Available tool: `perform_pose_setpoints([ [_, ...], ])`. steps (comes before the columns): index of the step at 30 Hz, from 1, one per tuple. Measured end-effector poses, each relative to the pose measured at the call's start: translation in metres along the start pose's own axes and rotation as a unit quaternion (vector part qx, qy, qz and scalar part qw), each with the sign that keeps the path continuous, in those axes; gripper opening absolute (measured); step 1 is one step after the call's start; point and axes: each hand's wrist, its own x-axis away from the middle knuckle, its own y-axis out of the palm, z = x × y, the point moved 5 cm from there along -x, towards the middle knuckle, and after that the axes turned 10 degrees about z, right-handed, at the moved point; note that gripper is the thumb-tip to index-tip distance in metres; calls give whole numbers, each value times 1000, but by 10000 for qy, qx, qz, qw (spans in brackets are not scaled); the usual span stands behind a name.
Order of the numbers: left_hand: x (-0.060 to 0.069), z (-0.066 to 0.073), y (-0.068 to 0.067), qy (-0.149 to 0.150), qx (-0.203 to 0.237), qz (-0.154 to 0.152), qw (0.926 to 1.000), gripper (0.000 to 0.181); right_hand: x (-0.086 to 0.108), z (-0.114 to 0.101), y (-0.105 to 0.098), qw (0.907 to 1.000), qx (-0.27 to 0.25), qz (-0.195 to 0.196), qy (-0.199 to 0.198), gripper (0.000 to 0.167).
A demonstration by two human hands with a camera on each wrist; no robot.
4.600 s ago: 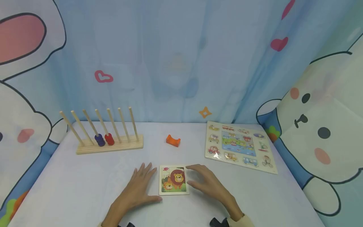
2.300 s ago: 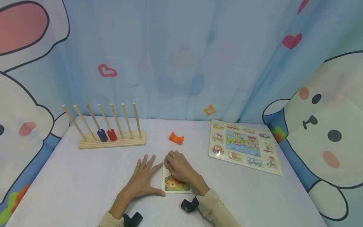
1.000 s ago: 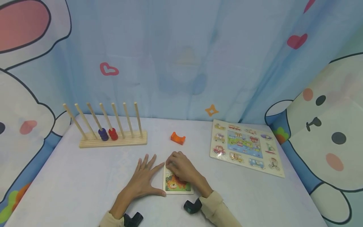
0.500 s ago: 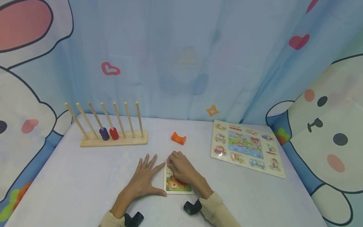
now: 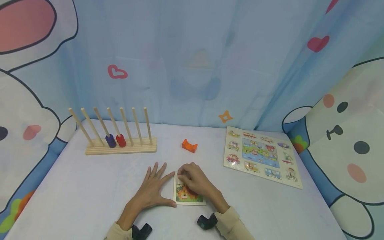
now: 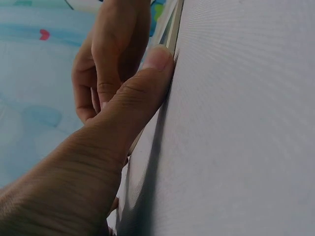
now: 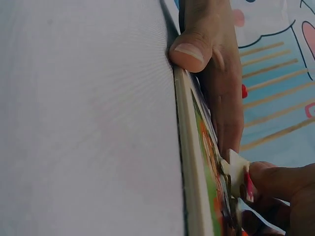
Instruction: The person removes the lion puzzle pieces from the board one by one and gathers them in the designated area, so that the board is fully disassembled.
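A small lion jigsaw puzzle lies flat in its pale wooden frame at the table's near middle. Spread fingers of my left hand steady its left side; the thumb touches the lower left corner and the index finger reaches the upper left corner. Over the upper part of the picture, my right hand has curled fingers and hides much of it. In the right wrist view, a puzzle piece with a pink mark stands tilted up from the board, pinched by that hand.
A wooden peg rack with blue and red beads stands back left. An orange arched block lies beyond the puzzle. A vehicle puzzle board lies back right, with a blue curtain behind the table.
My right hand came from the puzzle's right side onto its upper part, and just now it has drawn back slightly, lifting a piece. My left hand stays at the left edge.
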Motion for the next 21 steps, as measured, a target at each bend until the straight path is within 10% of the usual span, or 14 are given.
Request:
perform_pose_setpoints([
  [21,0,0,0,9,33,19,10000,110,8,11,-17,9847,-1640,-4,590,13],
])
